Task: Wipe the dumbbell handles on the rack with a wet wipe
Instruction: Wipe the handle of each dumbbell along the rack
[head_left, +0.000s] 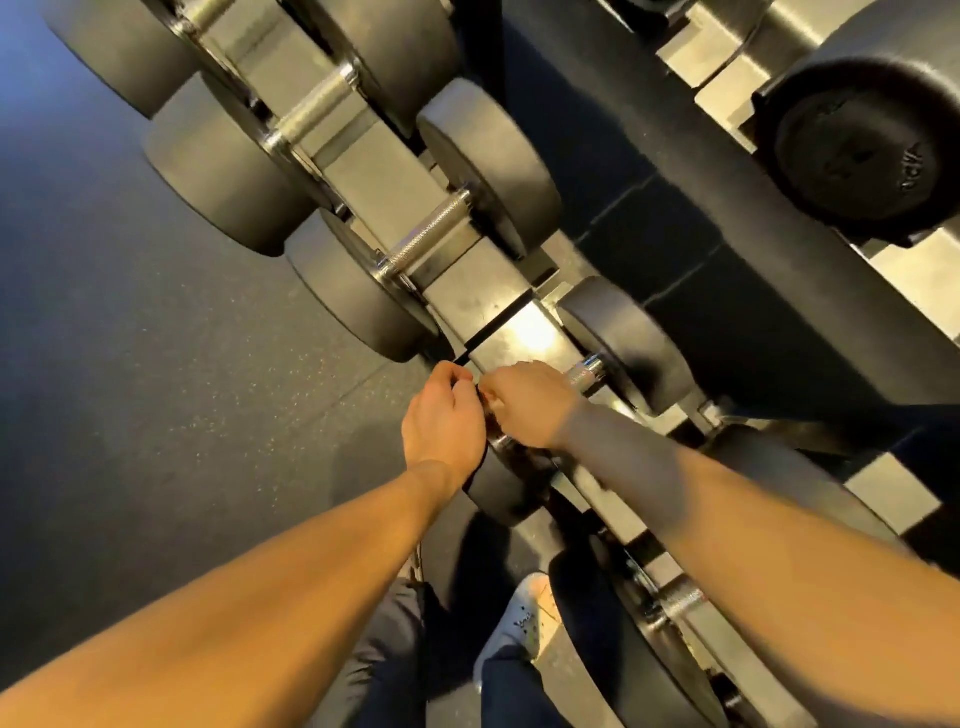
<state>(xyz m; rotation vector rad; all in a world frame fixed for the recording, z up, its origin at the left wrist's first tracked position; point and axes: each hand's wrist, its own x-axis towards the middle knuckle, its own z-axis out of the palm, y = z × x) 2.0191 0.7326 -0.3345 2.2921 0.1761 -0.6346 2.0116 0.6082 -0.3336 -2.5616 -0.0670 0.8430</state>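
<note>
**Gripping a Dumbbell Handle With Both Hands Close Together**

Both bare forearms reached forward and down to one dumbbell (626, 343) that lay in its cradle on the rack (498, 291). The right hand (524, 405) lay on top of the handle (586, 375), knuckles up and fingers curled round the bar. Only the far chrome end of the handle showed past it, beside the dumbbell's far head. The near head sat below the two wrists, partly hidden by them.

The left hand (444, 415) was just beside the right, at the near end of the same handle. Its fingers were curled in tightly, and its fingertips touched those of the right hand. Something small and dark showed between the two hands, but what it was could not be told. Nor could it be told whether the left hand held anything, or whether a wipe lay under either hand's fingers.

Further along the same row, a neighbouring dumbbell (358, 306) rested with its knurled handle bare, and more dumbbells followed beyond it. On a higher tier to the right, a large black dumbbell head (857, 145) faced the camera. The dark speckled floor (156, 364) spread out to the left of the rack. Near the bottom of the view, a white shoe (524, 618) and dark trousers (395, 649) showed between the forearms.
</note>
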